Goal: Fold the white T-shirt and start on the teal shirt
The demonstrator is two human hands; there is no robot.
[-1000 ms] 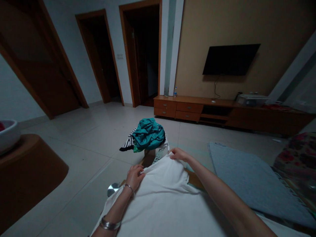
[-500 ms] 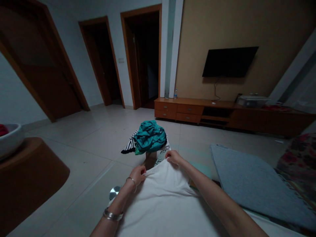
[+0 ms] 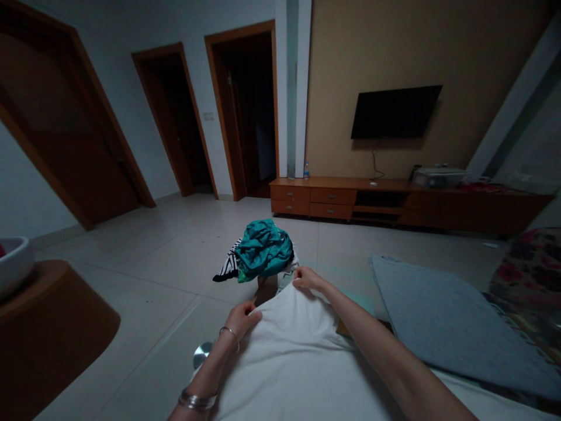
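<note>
A white cloth garment (image 3: 298,362) lies spread out before me, its near part running off the bottom of the view. My left hand (image 3: 242,321), with bracelets on its wrist, pinches the garment's far left edge. At the far right corner, my right hand (image 3: 307,279) is closed on the same edge, so the cloth stretches between both hands. Just beyond them sits a heap of crumpled clothes, a teal garment (image 3: 264,248) on top and a black-and-white striped piece (image 3: 228,264) hanging out at its left. What exactly carries the heap is mostly hidden.
To the right lies a flat grey-blue cloth (image 3: 442,321), beside a floral-covered item (image 3: 526,275). A white basin (image 3: 15,263) stands on a brown stool (image 3: 61,316) at the left. A round metal disc (image 3: 202,354) shows near my left forearm. The low TV cabinet (image 3: 333,196) lines the far wall.
My left hand has shifted slightly left and down along the garment's edge, its thumb now flatter on the cloth. My right hand keeps its grip. The camera view has tilted a little.
</note>
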